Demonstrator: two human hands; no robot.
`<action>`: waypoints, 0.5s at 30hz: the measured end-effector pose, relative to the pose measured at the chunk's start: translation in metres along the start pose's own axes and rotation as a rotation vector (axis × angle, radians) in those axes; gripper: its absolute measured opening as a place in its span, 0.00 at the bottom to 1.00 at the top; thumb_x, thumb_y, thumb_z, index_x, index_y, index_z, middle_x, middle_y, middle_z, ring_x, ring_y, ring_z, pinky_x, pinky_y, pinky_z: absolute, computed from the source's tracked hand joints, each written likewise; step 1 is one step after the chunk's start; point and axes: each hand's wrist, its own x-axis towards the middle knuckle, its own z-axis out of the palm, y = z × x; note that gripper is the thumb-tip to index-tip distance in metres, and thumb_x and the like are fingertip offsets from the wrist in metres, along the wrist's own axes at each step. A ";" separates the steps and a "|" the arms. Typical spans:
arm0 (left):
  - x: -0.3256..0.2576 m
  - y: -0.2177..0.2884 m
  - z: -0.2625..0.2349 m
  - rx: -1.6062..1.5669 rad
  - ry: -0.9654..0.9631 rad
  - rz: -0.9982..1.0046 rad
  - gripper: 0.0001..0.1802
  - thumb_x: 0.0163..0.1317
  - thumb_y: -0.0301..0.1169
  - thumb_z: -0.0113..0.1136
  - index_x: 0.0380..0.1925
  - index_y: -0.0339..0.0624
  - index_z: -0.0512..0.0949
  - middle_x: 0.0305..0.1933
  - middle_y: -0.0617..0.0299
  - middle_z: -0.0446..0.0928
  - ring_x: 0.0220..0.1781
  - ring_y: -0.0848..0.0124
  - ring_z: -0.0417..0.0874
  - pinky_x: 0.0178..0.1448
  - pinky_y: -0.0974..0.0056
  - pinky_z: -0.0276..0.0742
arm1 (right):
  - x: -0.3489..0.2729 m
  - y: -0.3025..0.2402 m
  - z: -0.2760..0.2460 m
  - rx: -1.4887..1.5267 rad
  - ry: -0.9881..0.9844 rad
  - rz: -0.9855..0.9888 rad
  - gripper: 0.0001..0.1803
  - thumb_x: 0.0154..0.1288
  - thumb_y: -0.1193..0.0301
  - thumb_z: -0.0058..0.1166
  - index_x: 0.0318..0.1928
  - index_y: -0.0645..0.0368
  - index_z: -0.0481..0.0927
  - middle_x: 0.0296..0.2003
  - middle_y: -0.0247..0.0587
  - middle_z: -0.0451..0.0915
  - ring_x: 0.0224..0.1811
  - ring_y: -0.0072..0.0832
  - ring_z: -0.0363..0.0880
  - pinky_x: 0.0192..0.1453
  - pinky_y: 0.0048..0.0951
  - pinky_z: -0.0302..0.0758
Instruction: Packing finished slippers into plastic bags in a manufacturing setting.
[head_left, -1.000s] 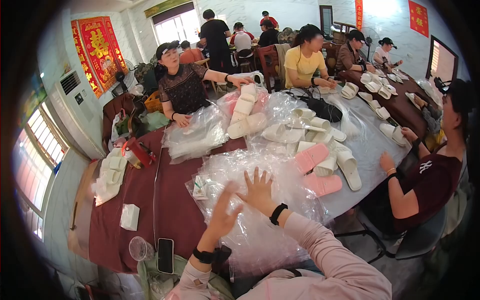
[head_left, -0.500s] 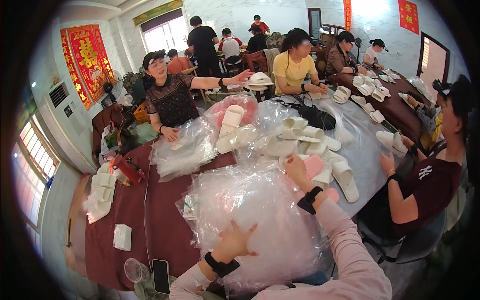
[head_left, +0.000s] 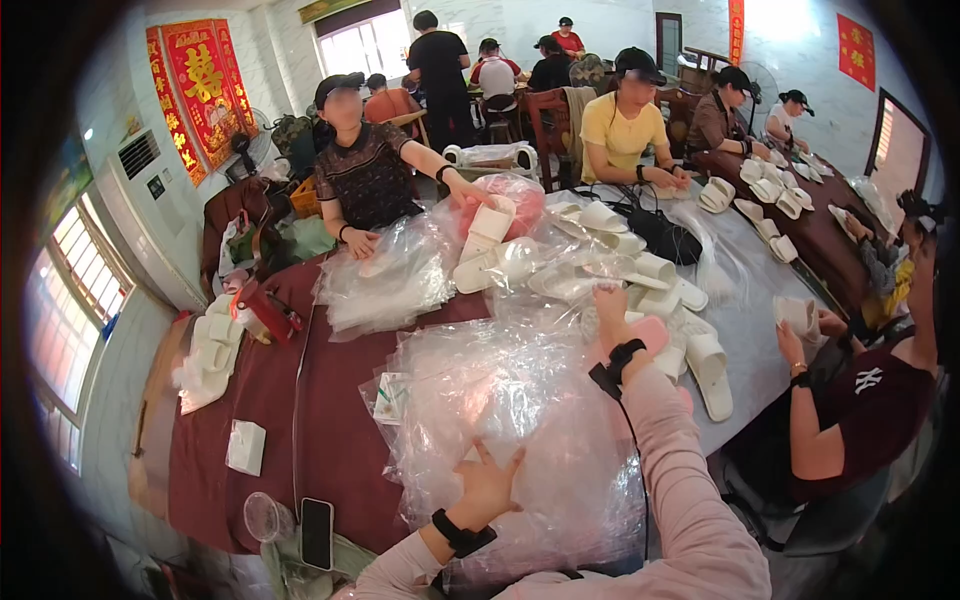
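Note:
My left hand point(head_left: 487, 484) lies with its fingers spread on a wide stack of clear plastic bags point(head_left: 540, 400) in front of me. My right hand point(head_left: 611, 316) reaches to the near edge of a heap of white slippers point(head_left: 655, 270), its fingers drawn together. What they hold, if anything, is hidden. Just beyond those fingertips is a slipper in a clear bag point(head_left: 575, 277). A pink slipper point(head_left: 650, 332) lies right of my wrist. Both wrists wear black bands, and a cable hangs from the right one.
Across the table a co-worker rests one hand on another bag pile point(head_left: 385, 285) and the other by a white slipper point(head_left: 488, 228). A phone point(head_left: 317, 533), a plastic cup point(head_left: 270, 517) and a white box point(head_left: 245, 447) lie at the left. Another co-worker at the right holds a slipper point(head_left: 797, 316).
My right hand has stretched farther forward over the slipper heap. My left hand stays spread on the bags. The co-worker opposite no longer holds slippers out; a pair now rests behind that arm.

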 end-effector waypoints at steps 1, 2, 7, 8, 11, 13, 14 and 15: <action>-0.008 -0.009 0.005 -0.013 -0.007 -0.050 0.64 0.34 0.67 0.68 0.71 0.71 0.46 0.66 0.14 0.40 0.51 0.23 0.70 0.48 0.30 0.69 | -0.037 -0.055 0.016 -0.037 -0.021 -0.039 0.08 0.62 0.73 0.56 0.37 0.66 0.79 0.34 0.45 0.81 0.33 0.30 0.78 0.39 0.29 0.73; -0.004 -0.001 0.004 0.019 0.023 -0.016 0.64 0.33 0.67 0.68 0.71 0.71 0.46 0.65 0.13 0.41 0.51 0.23 0.70 0.48 0.31 0.70 | -0.034 -0.079 -0.008 0.044 0.037 -0.202 0.08 0.63 0.73 0.55 0.38 0.66 0.77 0.36 0.45 0.81 0.36 0.29 0.78 0.41 0.28 0.72; 0.012 0.015 0.012 0.030 0.097 0.047 0.66 0.31 0.68 0.69 0.71 0.71 0.46 0.65 0.13 0.40 0.49 0.22 0.71 0.47 0.31 0.70 | -0.041 -0.176 -0.068 0.551 -0.246 -0.271 0.07 0.68 0.72 0.49 0.43 0.60 0.71 0.47 0.43 0.77 0.51 0.31 0.75 0.55 0.31 0.69; 0.013 0.016 0.013 0.032 0.092 0.037 0.66 0.30 0.68 0.69 0.71 0.70 0.46 0.65 0.12 0.39 0.49 0.22 0.71 0.46 0.31 0.70 | -0.063 -0.207 -0.075 0.664 -0.455 -0.252 0.08 0.68 0.73 0.47 0.46 0.58 0.70 0.49 0.44 0.76 0.55 0.33 0.74 0.58 0.35 0.69; 0.015 0.017 0.008 0.019 0.084 0.036 0.66 0.29 0.67 0.70 0.71 0.70 0.48 0.65 0.13 0.38 0.48 0.22 0.71 0.46 0.31 0.70 | -0.117 -0.270 -0.096 0.874 -0.868 -0.259 0.14 0.70 0.74 0.44 0.55 0.54 0.66 0.57 0.50 0.72 0.59 0.43 0.74 0.63 0.50 0.68; 0.011 0.017 -0.001 0.004 0.071 0.026 0.66 0.29 0.66 0.71 0.71 0.69 0.48 0.65 0.13 0.38 0.48 0.22 0.71 0.46 0.31 0.70 | -0.148 -0.302 -0.117 0.819 -0.950 -0.237 0.15 0.70 0.74 0.43 0.57 0.53 0.66 0.58 0.52 0.72 0.55 0.43 0.76 0.58 0.48 0.73; 0.009 0.017 -0.006 -0.033 0.047 0.016 0.65 0.30 0.63 0.73 0.71 0.69 0.49 0.66 0.14 0.39 0.52 0.22 0.69 0.49 0.30 0.68 | -0.160 -0.313 -0.128 0.772 -1.021 -0.227 0.17 0.71 0.74 0.43 0.58 0.53 0.65 0.59 0.54 0.71 0.52 0.43 0.79 0.53 0.46 0.78; 0.008 0.018 -0.011 -0.068 0.024 0.010 0.64 0.31 0.60 0.74 0.71 0.69 0.49 0.67 0.16 0.39 0.55 0.22 0.66 0.51 0.30 0.67 | -0.167 -0.323 -0.141 0.764 -1.028 -0.215 0.17 0.71 0.74 0.43 0.58 0.53 0.65 0.59 0.54 0.71 0.52 0.43 0.79 0.53 0.46 0.78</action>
